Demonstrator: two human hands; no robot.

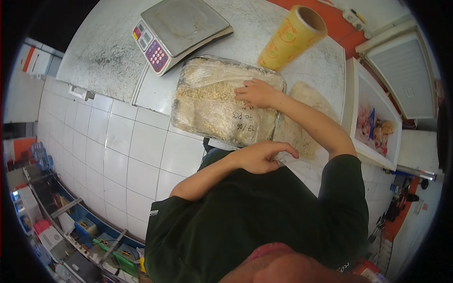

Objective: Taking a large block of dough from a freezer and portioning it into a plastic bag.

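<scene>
A black tray (227,124) of coarse, pale yellow crumbs, covered in clear wrinkled film that bears handwriting, lies in front of me at the table's edge. My right hand (257,93) lies palm down on the tray's upper right part, fingers spread and touching its top. Close to my body, my left hand (263,157) hovers by the tray's near right corner with its index finger stretched out. It is beside the loose plastic of a clear bag (308,141) of similar crumbs. Whether its other fingers pinch any plastic cannot be told. My right forearm partly covers the bag.
A digital scale (185,24) with a metal platform stands behind the tray. An upright yellow roll of cling film (292,37) is at the back right of the worn white table (102,67). An open chest freezer (375,148) holding bagged goods adjoins the right side.
</scene>
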